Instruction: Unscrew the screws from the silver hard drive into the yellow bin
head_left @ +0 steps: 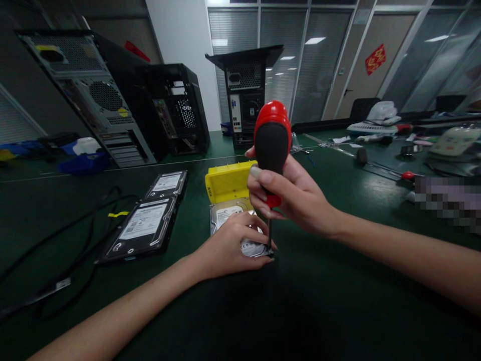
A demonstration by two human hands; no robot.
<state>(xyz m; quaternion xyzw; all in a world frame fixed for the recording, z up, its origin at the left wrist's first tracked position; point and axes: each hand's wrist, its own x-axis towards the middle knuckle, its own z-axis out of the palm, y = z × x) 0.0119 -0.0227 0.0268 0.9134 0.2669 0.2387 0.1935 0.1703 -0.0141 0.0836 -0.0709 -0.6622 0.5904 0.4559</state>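
Note:
In my right hand (296, 188) is a screwdriver with a fat red and black handle (272, 145), held upright. Its thin shaft (269, 233) points down at the near right corner of a silver hard drive (228, 212). Whether the tip sits in a screw is too small to tell. My left hand (236, 243) grips that drive from above, with fingers and thumb around its near right end. The hand covers much of the drive's label. Just behind the drive stands a yellow plastic bin (229, 181).
Two more hard drives (145, 220) lie to the left, beside black cables (88, 235). Computer cases (105, 100) stand along the back left, with another case (246, 100) at centre. A blue bin (84, 163) is far left. Loose tools (383, 170) lie on the green table's right side.

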